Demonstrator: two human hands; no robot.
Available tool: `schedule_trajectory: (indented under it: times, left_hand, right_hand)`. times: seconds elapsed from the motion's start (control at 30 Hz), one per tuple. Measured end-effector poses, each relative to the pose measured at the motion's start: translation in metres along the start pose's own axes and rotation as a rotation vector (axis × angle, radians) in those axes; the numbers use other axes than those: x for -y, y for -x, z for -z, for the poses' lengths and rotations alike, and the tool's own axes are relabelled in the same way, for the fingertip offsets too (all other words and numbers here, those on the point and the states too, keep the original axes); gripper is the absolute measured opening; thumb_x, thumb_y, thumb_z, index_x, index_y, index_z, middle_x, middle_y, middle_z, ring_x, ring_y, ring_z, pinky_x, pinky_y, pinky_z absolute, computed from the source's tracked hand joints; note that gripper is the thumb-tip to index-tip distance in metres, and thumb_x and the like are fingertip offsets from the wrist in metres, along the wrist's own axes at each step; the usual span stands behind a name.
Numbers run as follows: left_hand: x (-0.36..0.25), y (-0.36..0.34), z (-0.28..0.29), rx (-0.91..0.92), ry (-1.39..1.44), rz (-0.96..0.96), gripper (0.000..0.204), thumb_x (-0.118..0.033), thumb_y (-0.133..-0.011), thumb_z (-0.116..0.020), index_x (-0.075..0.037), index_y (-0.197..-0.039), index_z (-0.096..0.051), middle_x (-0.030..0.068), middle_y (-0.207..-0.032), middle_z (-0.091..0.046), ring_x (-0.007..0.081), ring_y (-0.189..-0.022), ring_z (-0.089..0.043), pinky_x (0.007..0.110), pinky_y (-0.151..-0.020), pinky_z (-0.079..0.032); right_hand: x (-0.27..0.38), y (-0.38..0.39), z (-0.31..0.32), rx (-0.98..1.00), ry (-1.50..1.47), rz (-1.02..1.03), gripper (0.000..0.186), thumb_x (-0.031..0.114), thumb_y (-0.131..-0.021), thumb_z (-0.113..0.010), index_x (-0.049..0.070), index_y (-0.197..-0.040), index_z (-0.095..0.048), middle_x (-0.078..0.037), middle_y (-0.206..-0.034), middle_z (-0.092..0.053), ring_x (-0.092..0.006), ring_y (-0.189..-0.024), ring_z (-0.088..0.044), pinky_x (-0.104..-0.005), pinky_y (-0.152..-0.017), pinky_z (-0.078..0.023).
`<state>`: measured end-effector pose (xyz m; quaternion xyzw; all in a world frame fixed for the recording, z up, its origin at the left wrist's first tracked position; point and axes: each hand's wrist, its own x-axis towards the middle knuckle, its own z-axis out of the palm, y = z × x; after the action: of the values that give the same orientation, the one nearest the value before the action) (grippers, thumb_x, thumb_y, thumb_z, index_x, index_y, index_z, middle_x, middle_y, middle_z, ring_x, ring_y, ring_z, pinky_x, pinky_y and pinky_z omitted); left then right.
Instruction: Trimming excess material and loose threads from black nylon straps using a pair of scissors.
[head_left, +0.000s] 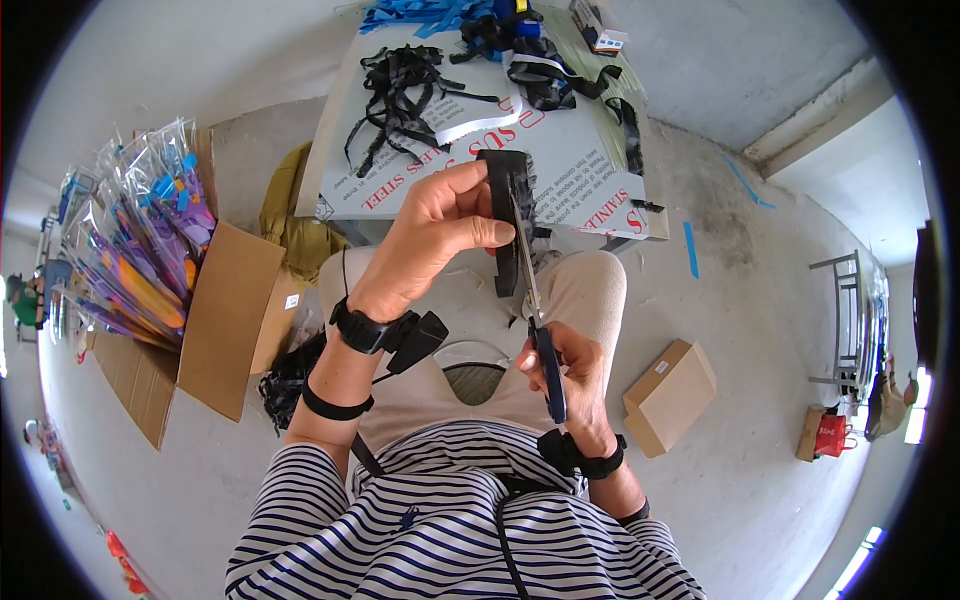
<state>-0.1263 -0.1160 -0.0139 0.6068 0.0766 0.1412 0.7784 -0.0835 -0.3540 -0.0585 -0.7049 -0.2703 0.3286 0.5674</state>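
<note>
My left hand pinches a dark black strip held upright above my lap, its thumb across the strip's middle. In my right hand is a pair of dark-handled scissors; their metal blades point up along the strip's right side, over its frayed, shredded part. Beyond my hands, a board with red printing bears a tangled heap of thin black strips, crumpled black bands and a white strip.
An open cardboard box of bagged colourful items stands left, beside a khaki bundle. A smaller box lies right. Blue strips are at the table's back. A metal rack stands far right. Another person is far left.
</note>
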Motion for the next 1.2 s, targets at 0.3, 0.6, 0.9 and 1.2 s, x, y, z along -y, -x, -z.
schedule_trajectory:
  times: [0.3,0.6,0.9,1.2]
  left_hand:
    - [0.002,0.011,-0.02,0.057,0.048,0.09,0.059,0.009,-0.08,-0.069,-0.003,-0.135,-0.054,-0.0019,-0.083,-0.061,0.0054,-0.073,-0.056,0.022,-0.069,-0.048]
    - [0.005,0.011,-0.017,0.062,0.041,0.081,0.065,0.009,-0.08,-0.067,-0.004,-0.141,-0.047,-0.0008,-0.079,-0.058,0.007,-0.072,-0.056,0.023,-0.069,-0.049]
    - [0.002,0.011,-0.017,0.079,0.005,0.115,0.065,0.009,-0.08,-0.065,-0.005,-0.141,-0.048,-0.0013,-0.078,-0.057,0.0065,-0.072,-0.056,0.024,-0.071,-0.049]
    - [0.007,-0.002,-0.005,-0.032,0.031,-0.007,0.039,0.002,-0.087,-0.07,0.0,-0.125,-0.061,0.0009,-0.092,-0.067,0.0071,-0.083,-0.062,0.023,-0.077,-0.053]
  right_hand:
    - [0.01,-0.009,-0.002,0.06,0.05,0.067,0.066,0.065,-0.086,-0.07,0.0,-0.089,-0.06,0.0,-0.078,-0.055,-0.0109,-0.074,-0.051,-0.0259,-0.068,-0.042]
    - [0.016,-0.007,-0.004,-0.023,0.04,0.054,0.048,0.044,-0.085,-0.077,-0.001,-0.081,-0.061,-0.008,-0.069,-0.057,-0.0177,-0.068,-0.052,-0.033,-0.065,-0.043]
    - [0.012,-0.001,-0.006,-0.075,-0.145,-0.032,0.033,0.026,-0.086,-0.081,0.0,-0.078,-0.062,0.002,-0.065,-0.052,-0.0072,-0.062,-0.044,-0.026,-0.056,-0.035]
    - [0.008,0.004,-0.006,-0.056,-0.123,-0.044,0.03,0.025,-0.089,-0.078,0.0,-0.08,-0.063,0.002,-0.066,-0.057,-0.0056,-0.058,-0.049,-0.0227,-0.053,-0.038]
